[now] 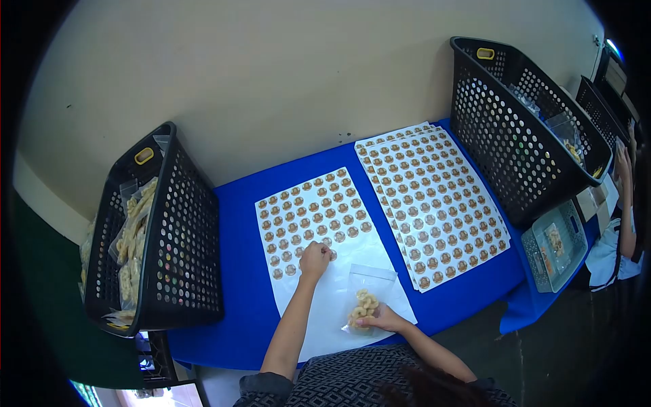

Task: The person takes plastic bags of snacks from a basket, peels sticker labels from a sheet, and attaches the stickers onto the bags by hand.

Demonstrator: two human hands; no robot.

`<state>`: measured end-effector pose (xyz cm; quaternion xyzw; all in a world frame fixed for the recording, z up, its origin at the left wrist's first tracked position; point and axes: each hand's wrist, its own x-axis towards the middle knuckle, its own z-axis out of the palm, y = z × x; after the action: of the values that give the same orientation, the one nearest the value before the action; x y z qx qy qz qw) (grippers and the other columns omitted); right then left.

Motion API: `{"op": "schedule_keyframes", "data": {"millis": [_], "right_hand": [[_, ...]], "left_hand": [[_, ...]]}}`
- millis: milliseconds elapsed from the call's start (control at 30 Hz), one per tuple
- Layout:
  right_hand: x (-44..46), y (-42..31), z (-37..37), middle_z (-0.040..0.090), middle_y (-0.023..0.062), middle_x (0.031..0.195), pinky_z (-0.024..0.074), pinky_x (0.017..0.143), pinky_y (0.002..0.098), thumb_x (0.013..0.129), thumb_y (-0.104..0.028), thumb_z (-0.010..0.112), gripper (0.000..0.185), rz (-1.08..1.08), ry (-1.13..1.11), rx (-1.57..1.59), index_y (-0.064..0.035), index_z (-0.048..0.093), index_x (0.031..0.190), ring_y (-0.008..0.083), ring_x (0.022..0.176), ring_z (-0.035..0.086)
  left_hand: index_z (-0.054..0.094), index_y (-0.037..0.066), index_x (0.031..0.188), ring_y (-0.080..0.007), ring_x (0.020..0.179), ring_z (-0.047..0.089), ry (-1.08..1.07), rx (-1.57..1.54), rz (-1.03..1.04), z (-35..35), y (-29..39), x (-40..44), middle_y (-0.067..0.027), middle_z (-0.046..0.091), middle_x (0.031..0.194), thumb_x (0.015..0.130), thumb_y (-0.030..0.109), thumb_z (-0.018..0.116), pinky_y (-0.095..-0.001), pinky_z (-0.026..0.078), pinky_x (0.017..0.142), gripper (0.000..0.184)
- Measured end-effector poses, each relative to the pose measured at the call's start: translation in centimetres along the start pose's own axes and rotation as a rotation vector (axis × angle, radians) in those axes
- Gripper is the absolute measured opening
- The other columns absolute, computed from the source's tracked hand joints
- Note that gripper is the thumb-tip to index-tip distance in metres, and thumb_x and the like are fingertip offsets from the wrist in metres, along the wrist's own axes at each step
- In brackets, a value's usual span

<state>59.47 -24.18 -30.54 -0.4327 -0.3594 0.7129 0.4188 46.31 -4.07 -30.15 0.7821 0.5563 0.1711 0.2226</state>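
Over the sheet (325,308), our left hand (314,260) bunches narrow by a sticker (333,256), grip unclear; our right hand (388,319) clasps the bag (376,279) low, likely to steady it.

My view shows even, moderate indoor light, with a soft shadow on the wall (271,81) beside the right basket (522,129), bright glare at the far right and lower left, a dim floor (475,366), black corners, strong fisheye bending at the edges, and fine detail slightly soft.
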Motion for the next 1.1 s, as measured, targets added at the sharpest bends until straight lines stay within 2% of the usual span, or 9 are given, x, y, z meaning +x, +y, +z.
{"op": "schedule_keyframes", "data": {"millis": [467, 500, 667, 800, 900, 967, 1000, 1033, 1100], "right_hand": [[0.2, 0.4, -0.1, 0.055, 0.0063, 0.098, 0.0386, 0.083, 0.0243, 0.071, -0.016, 0.064, 0.041, 0.005, -0.016, -0.084, -0.0008, 0.045, 0.104, 0.0134, 0.090, 0.052], [0.3, 0.6, -0.2, 0.054, 0.0063, 0.099, 0.0381, 0.083, 0.0247, 0.070, -0.020, 0.065, 0.045, 0.012, -0.014, -0.064, -0.0009, 0.045, 0.105, 0.0132, 0.091, 0.051], [0.2, 0.0, 0.1, 0.054, 0.0061, 0.099, 0.0375, 0.083, 0.0251, 0.069, -0.024, 0.066, 0.049, 0.032, -0.012, -0.047, -0.0011, 0.044, 0.106, 0.0129, 0.091, 0.050], [0.0, -0.3, -0.1, 0.054, 0.0057, 0.098, 0.0381, 0.082, 0.0246, 0.070, -0.022, 0.065, 0.047, 0.029, -0.005, -0.084, -0.0016, 0.044, 0.106, 0.0123, 0.090, 0.051], [-0.1, -0.3, -0.1, 0.055, 0.0057, 0.097, 0.0386, 0.081, 0.0247, 0.070, -0.021, 0.065, 0.045, -0.001, -0.016, -0.041, -0.0017, 0.045, 0.106, 0.0121, 0.089, 0.051], [-0.1, -0.3, 0.0, 0.055, 0.0057, 0.097, 0.0389, 0.081, 0.0248, 0.070, -0.021, 0.064, 0.044, -0.023, -0.022, -0.007, -0.0016, 0.045, 0.105, 0.0121, 0.089, 0.051], [-0.1, -0.2, 0.0, 0.055, 0.0057, 0.097, 0.0391, 0.080, 0.0248, 0.071, -0.021, 0.064, 0.043, -0.037, -0.025, -0.011, -0.0014, 0.046, 0.104, 0.0120, 0.088, 0.051], [0.0, -0.3, -0.1, 0.055, 0.0057, 0.096, 0.0394, 0.080, 0.0249, 0.071, -0.021, 0.063, 0.041, -0.052, -0.028, -0.013, -0.0012, 0.047, 0.104, 0.0120, 0.088, 0.051], [-0.1, -0.6, -0.1, 0.055, 0.0057, 0.095, 0.0396, 0.079, 0.0246, 0.072, -0.020, 0.062, 0.038, -0.031, -0.041, -0.043, -0.0011, 0.048, 0.102, 0.0121, 0.087, 0.052]], "left_hand": [[0.058, 0.009, 0.072, -0.0244, 0.070, 0.056, -0.272, 0.257, 0.315, -1.9, 1.0, 2.1, -0.0045, 0.056, 0.084, 0.071, 0.016, 0.052, -0.0354, 0.046, 0.062, 0.010], [0.058, 0.009, 0.072, -0.0244, 0.070, 0.056, -0.278, 0.260, 0.314, -1.8, 0.9, 2.2, -0.0045, 0.056, 0.084, 0.071, 0.016, 0.052, -0.0354, 0.046, 0.062, 0.010], [0.054, 0.005, 0.077, -0.0275, 0.072, 0.056, -0.325, 0.263, 0.318, -1.4, 0.6, 2.2, -0.0112, 0.053, 0.082, 0.076, 0.016, 0.047, -0.0372, 0.046, 0.063, 0.014], [0.051, 0.002, 0.080, -0.0298, 0.072, 0.055, -0.156, 0.253, 0.452, -1.5, 0.3, 1.0, -0.0142, 0.052, 0.079, 0.076, 0.013, 0.046, -0.0375, 0.045, 0.063, 0.013], [0.049, 0.001, 0.079, -0.0294, 0.071, 0.053, -0.125, 0.133, 0.465, -2.6, 0.1, -0.5, -0.0141, 0.052, 0.078, 0.077, 0.010, 0.047, -0.0356, 0.043, 0.063, 0.010], [0.048, 0.000, 0.079, -0.0277, 0.070, 0.052, -0.113, -0.233, 0.279, -3.6, 0.3, -2.3, -0.0137, 0.051, 0.077, 0.079, 0.009, 0.047, -0.0329, 0.042, 0.064, 0.009], [0.046, 0.000, 0.084, -0.0202, 0.070, 0.052, -0.035, -0.413, 0.247, -3.3, -0.3, -2.8, -0.0106, 0.052, 0.078, 0.081, 0.009, 0.046, -0.0286, 0.042, 0.063, 0.009], [0.046, 0.000, 0.084, -0.0202, 0.070, 0.052, -0.045, -0.404, 0.246, -3.2, -0.8, -3.7, -0.0106, 0.052, 0.078, 0.081, 0.009, 0.046, -0.0286, 0.042, 0.063, 0.009], [0.044, -0.001, 0.089, -0.0133, 0.075, 0.051, 0.060, -0.758, 0.052, -3.5, -1.0, -5.8, -0.0081, 0.050, 0.085, 0.081, 0.007, 0.047, -0.0250, 0.042, 0.063, 0.012]]}}
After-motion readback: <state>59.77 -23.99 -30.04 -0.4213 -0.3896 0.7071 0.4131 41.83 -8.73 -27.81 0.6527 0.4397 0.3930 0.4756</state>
